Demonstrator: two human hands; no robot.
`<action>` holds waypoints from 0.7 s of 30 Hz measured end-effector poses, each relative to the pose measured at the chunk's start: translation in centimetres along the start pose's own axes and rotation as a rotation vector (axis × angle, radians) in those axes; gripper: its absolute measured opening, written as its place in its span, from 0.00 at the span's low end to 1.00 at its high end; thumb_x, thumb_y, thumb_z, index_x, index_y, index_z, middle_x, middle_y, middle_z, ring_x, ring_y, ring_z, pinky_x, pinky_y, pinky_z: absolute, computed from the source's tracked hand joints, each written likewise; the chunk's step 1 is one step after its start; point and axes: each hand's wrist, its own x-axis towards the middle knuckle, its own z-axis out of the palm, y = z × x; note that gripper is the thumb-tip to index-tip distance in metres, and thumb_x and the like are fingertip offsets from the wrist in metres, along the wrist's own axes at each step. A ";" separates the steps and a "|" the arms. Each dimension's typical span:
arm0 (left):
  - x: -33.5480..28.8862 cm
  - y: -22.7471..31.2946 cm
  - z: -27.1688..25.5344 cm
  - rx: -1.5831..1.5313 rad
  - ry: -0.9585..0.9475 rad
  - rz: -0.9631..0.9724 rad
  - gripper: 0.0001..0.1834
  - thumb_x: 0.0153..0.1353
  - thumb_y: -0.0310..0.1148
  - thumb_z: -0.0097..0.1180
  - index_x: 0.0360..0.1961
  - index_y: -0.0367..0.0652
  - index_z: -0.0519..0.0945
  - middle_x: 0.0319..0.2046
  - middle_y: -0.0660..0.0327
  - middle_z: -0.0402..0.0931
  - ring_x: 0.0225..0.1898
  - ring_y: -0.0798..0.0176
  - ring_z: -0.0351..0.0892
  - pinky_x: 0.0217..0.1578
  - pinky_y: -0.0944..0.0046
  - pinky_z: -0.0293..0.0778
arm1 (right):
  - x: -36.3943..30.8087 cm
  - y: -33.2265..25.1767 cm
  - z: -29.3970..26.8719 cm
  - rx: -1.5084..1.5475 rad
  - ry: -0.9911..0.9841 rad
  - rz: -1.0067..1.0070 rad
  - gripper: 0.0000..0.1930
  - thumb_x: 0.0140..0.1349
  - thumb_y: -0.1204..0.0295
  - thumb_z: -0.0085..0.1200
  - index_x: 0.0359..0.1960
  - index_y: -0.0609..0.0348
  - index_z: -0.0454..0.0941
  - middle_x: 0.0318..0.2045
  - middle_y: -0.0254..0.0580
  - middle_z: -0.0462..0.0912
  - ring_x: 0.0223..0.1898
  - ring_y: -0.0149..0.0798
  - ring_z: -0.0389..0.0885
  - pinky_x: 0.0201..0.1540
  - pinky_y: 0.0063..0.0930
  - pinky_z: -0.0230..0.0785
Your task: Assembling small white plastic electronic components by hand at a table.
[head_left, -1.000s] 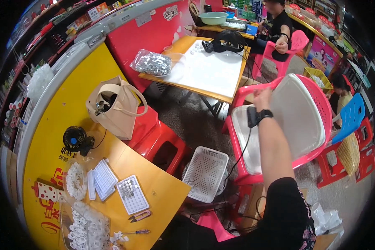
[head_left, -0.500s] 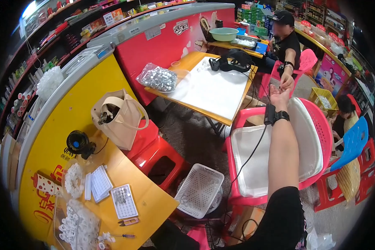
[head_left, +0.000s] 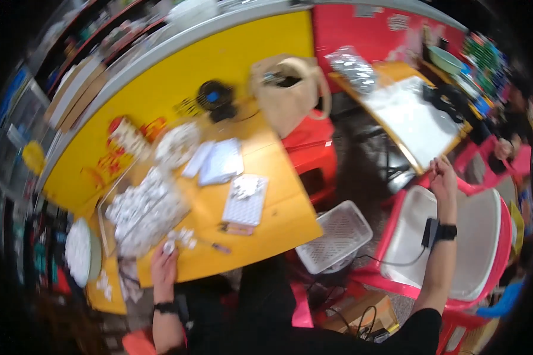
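White round piece [head_left: 169,247], small, one: held in my left hand [head_left: 164,268], fingers narrowed on it, by the worktop's [head_left: 284,222] near edge; my right hand [head_left: 444,179], well apart, half-curled, contents I cannot tell.

on the near left table [head_left: 284,208], a bin [head_left: 170,214] lies left of a tray [head_left: 240,212], a fan [head_left: 213,97] toward the far side — rightward, a basket [head_left: 337,234], then a chair [head_left: 503,242].

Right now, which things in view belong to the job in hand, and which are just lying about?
Likely the job:
white ring in left hand
heaped white parts
tray
snips
screwdriver

Probably just lying about:
fan
bag
white basket
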 end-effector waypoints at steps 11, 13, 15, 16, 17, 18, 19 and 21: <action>-0.3 0.3 -0.3 -0.268 -0.172 -0.031 0.16 0.55 0.18 0.54 0.46 0.32 0.76 0.39 0.52 0.79 0.38 0.60 0.80 0.40 0.66 0.77 | -29.8 19.5 28.1 -0.456 -1.027 0.793 0.07 0.61 0.76 0.49 0.37 0.62 0.79 0.27 0.36 0.80 0.26 0.27 0.77 0.27 0.16 0.67; -0.4 0.3 0.0 -0.297 -0.164 -0.037 0.16 0.55 0.18 0.54 0.46 0.32 0.76 0.39 0.52 0.79 0.37 0.60 0.80 0.40 0.66 0.77 | -30.8 23.8 30.2 -0.704 -1.124 0.668 0.07 0.61 0.76 0.48 0.36 0.64 0.78 0.25 0.36 0.79 0.27 0.26 0.77 0.27 0.17 0.67; -0.4 0.2 -0.2 -0.303 -0.242 -0.048 0.16 0.54 0.17 0.54 0.46 0.32 0.77 0.38 0.53 0.80 0.36 0.61 0.80 0.39 0.67 0.77 | -31.3 26.8 31.9 -0.878 -1.106 0.508 0.08 0.59 0.76 0.47 0.35 0.64 0.78 0.25 0.39 0.80 0.27 0.31 0.78 0.28 0.21 0.68; -0.6 0.6 -0.1 -0.307 -0.239 -0.076 0.15 0.54 0.17 0.55 0.45 0.33 0.77 0.37 0.55 0.80 0.35 0.64 0.80 0.37 0.69 0.76 | -31.5 28.4 32.5 -1.035 -1.089 0.344 0.08 0.58 0.77 0.46 0.35 0.65 0.78 0.24 0.43 0.80 0.27 0.36 0.79 0.28 0.25 0.69; -0.7 0.6 -0.3 -0.327 -0.241 -0.086 0.15 0.54 0.17 0.55 0.45 0.33 0.77 0.37 0.55 0.80 0.35 0.64 0.80 0.37 0.69 0.76 | -31.5 29.8 32.6 -1.056 -1.079 0.345 0.08 0.58 0.77 0.46 0.35 0.65 0.78 0.24 0.43 0.80 0.27 0.36 0.79 0.28 0.25 0.69; -0.8 0.6 -0.5 -0.314 -0.280 -0.082 0.15 0.54 0.18 0.55 0.45 0.33 0.77 0.37 0.55 0.80 0.35 0.64 0.80 0.37 0.69 0.75 | -31.4 31.2 32.5 -1.147 -1.110 -0.018 0.09 0.57 0.77 0.46 0.34 0.65 0.78 0.25 0.47 0.80 0.27 0.42 0.78 0.29 0.30 0.69; -0.6 0.6 -0.8 -0.300 -0.317 -0.068 0.16 0.54 0.18 0.55 0.45 0.33 0.77 0.37 0.55 0.80 0.35 0.64 0.80 0.36 0.69 0.75 | -31.6 31.9 33.1 -1.214 -1.134 -0.393 0.09 0.55 0.78 0.45 0.34 0.64 0.78 0.25 0.50 0.79 0.27 0.49 0.78 0.30 0.36 0.70; -0.7 0.5 -1.2 -0.338 -0.330 -0.079 0.16 0.53 0.18 0.56 0.45 0.33 0.77 0.37 0.56 0.80 0.35 0.65 0.80 0.35 0.70 0.74 | -32.8 32.7 33.4 -1.217 -1.116 -0.389 0.09 0.54 0.78 0.45 0.33 0.63 0.78 0.24 0.54 0.77 0.28 0.58 0.76 0.33 0.42 0.70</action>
